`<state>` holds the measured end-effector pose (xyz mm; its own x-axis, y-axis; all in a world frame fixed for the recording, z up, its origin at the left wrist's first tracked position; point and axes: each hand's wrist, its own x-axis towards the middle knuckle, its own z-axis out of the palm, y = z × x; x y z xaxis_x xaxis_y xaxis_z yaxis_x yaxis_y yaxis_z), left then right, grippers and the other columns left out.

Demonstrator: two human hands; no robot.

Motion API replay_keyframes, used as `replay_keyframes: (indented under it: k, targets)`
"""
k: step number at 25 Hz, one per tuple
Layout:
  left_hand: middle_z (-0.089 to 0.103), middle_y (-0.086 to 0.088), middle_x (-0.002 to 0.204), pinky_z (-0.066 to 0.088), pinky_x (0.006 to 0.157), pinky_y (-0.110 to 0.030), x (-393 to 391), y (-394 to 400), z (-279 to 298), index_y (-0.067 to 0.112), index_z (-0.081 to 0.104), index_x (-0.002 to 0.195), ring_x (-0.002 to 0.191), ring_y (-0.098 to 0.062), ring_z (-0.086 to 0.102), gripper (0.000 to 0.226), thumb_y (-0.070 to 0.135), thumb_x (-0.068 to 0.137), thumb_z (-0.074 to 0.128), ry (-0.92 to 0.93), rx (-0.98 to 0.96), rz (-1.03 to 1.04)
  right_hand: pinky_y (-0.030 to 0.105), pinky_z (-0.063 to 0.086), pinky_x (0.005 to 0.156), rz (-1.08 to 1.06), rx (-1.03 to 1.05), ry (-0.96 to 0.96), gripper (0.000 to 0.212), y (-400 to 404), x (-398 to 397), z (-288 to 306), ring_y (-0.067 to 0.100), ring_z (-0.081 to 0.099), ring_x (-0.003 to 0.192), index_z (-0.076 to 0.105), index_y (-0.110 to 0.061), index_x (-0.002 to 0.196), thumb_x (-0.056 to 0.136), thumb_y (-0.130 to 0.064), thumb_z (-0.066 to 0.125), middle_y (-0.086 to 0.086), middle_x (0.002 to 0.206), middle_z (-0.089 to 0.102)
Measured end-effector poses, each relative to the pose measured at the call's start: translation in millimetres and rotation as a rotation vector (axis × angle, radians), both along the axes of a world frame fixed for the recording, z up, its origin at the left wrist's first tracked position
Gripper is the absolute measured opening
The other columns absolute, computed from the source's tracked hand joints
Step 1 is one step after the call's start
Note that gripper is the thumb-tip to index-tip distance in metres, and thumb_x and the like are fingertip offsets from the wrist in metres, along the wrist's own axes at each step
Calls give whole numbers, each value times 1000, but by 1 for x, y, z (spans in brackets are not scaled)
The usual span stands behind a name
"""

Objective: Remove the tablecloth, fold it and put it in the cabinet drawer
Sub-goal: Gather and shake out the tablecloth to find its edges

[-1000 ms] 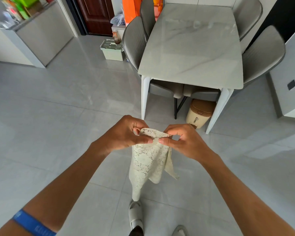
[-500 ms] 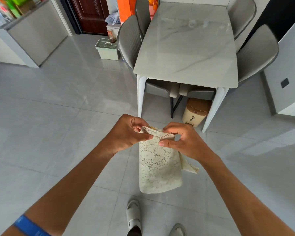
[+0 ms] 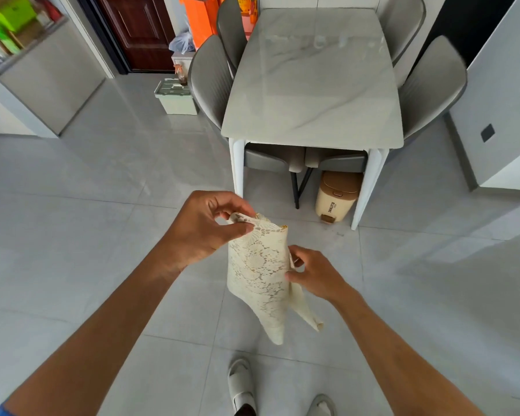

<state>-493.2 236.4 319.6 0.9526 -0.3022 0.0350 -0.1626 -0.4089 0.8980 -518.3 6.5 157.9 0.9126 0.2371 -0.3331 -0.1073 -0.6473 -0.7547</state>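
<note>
Bare forearms, a blue wristband (image 3: pixel 0 411) at the left wrist, pale grey-white slippers (image 3: pixel 241 385) on both feet.

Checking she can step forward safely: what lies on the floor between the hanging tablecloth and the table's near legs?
In the head view, only bare grey floor tile separates the tablecloth from the table; the beige bin stands under it.

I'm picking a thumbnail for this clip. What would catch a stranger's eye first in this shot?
First the cream lace tablecloth, hanging mid-frame above the grey tiled floor, its top corner pinched by the left hand while the right hand grips its right edge lower down. Next the bare marble-look table straight ahead with grey chairs tucked around it, then the orange bag against the far wall.
</note>
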Motion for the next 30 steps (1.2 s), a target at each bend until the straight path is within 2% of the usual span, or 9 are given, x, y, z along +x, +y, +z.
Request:
replay_keyframes:
  k: [3, 5, 9, 11, 15, 19, 25, 27, 30]
  targets:
    - [75, 5, 89, 54, 81, -18, 4, 14, 15, 27, 75, 107, 86, -16, 69, 39, 5, 75, 81, -39, 30, -25, 36, 50, 76, -125, 36, -3, 13, 21, -4, -22, 14, 62, 84, 70, -25, 98, 87, -24, 64, -6, 94, 70]
    - [73, 11, 88, 47, 77, -9, 10, 27, 19, 29, 74, 107, 85, -7, 67, 37, 5, 79, 78, -86, 200, -32, 32, 42, 62, -211, 45, -8, 18, 26, -4, -30, 10, 58, 66, 63, -26, 74, 91, -21, 60, -9, 71, 63]
    - [68, 8, 88, 38, 72, -7, 20, 58, 18, 20, 76, 101, 86, -7, 63, 25, 3, 83, 74, -101, 452, 100, 15, 42, 65, -436, 87, -244, 11, 6, 15, -18, 8, 61, 76, 69, -16, 95, 94, -19, 57, -7, 83, 66]
    - [69, 9, 85, 37, 66, -4, 25, 74, 24, 21, 77, 93, 78, 0, 63, 23, 1, 83, 73, -160, 388, 153, 12, 42, 69, -420, 64, -337, 13, -10, 27, -10, 4, 59, 80, 67, -18, 103, 93, -22, 58, -11, 89, 63]
    - [69, 14, 82, 39, 63, -4, 35, 88, 34, 25, 75, 86, 71, 5, 62, 21, 3, 82, 75, -274, 330, 126, 27, 39, 70, -340, -224, -222, 12, -28, 30, -21, 17, 56, 78, 70, -15, 100, 92, -15, 61, 2, 89, 67]
    - [71, 9, 83, 39, 64, -1, 42, 93, 23, 20, 73, 86, 70, 9, 61, 16, 4, 88, 69, -221, 279, 234, 22, 41, 66, -517, -150, -396, 19, -37, 34, -14, 18, 61, 76, 73, -11, 100, 89, -2, 60, 8, 93, 74]
    - [74, -2, 84, 46, 64, -10, 49, 101, 22, 5, 70, 90, 67, 2, 61, 10, -2, 91, 62, -161, 79, 189, 24, 42, 68, -663, -150, -290, 20, -69, 20, -22, 15, 59, 74, 76, -15, 100, 94, -11, 57, 7, 93, 75]
    - [73, 9, 73, 47, 64, -9, 59, 113, 24, 6, 69, 89, 63, 4, 60, 10, -3, 89, 64, -148, 47, 263, 19, 41, 64, -656, -89, -349, 19, -77, 21, -15, 13, 59, 72, 75, -16, 100, 96, -20, 57, 1, 87, 71]
    - [72, 20, 67, 45, 64, -4, 73, 123, 25, 7, 71, 91, 62, 8, 60, 7, 1, 89, 67, -136, 105, 286, 26, 39, 63, -569, -284, -275, 15, -98, 16, -15, 18, 55, 67, 74, -14, 92, 93, -19, 59, -3, 74, 62]
